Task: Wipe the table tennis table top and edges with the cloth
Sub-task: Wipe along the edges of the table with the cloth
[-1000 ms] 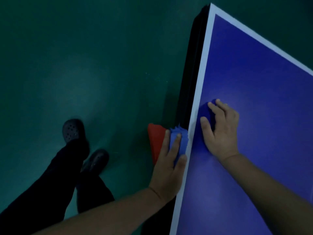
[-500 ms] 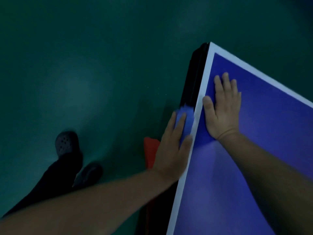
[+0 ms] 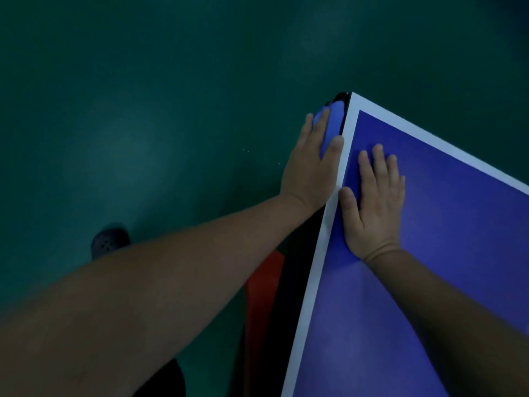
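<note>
1. The blue cloth [image 3: 332, 121] is lying flat against the table tennis table's side edge [image 3: 342, 121], just short of the corner at about 12 o'clock from the left hand [image 3: 312, 167].
2. The left hand is pressing the cloth onto that vertical edge with straight fingers, the thumb riding along the white border line [image 3: 323, 247]; it is pinning the cloth, not gripping it.
3. The right hand [image 3: 372, 202] is lying flat on the blue table top [image 3: 443, 267], at about 3 o'clock from the left hand, fingers straight and holding nothing; it seems to be bracing.
4. Judged from this, the edge-wiping step is in hand, with the cloth nearly at the corner.
5. The next move is probably calling for turning the cloth round the corner onto the end edge while keeping pressure on it, so it is not slipping off.
6. Further out, a red panel [image 3: 263, 296] is showing under the table at 6 o'clock, and a dark perforated shoe [image 3: 108, 243] is standing on the green floor [image 3: 143, 81] at 8 o'clock.
</note>
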Tool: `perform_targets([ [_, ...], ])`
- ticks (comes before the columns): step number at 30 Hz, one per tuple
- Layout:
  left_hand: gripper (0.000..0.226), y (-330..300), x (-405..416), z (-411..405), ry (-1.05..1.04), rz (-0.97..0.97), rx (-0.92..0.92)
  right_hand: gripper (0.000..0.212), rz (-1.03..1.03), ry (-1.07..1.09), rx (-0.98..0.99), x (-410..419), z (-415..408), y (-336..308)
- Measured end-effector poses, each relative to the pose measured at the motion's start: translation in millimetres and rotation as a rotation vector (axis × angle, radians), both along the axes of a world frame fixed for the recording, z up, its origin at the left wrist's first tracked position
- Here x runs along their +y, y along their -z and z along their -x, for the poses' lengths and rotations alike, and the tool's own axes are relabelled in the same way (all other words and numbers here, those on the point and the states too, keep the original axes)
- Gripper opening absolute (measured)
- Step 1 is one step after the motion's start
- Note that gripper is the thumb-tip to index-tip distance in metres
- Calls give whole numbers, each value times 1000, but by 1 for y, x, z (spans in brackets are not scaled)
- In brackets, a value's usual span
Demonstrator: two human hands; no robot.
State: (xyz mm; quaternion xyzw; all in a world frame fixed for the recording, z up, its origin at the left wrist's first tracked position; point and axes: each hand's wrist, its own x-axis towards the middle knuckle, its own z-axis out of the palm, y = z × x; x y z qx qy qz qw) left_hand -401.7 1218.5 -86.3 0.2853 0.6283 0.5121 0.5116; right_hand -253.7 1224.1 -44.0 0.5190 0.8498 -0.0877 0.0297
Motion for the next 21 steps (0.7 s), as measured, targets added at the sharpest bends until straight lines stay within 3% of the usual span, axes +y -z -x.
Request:
perform_targets([
  [6,51,-19,-146,-48,36,-4,-173,67,-20,-8,13,0,-1,3],
  [8,52,-22,-160,-53,39,15,-187,66,-27,-11,16,0,-1,3],
  [16,57,4,-1,3,12,40,-50,65,-37,-15,11,1,1,2],
  [21,55,-5,-39,-9,29,43,-106,66,-32,-9,8,1,1,1],
])
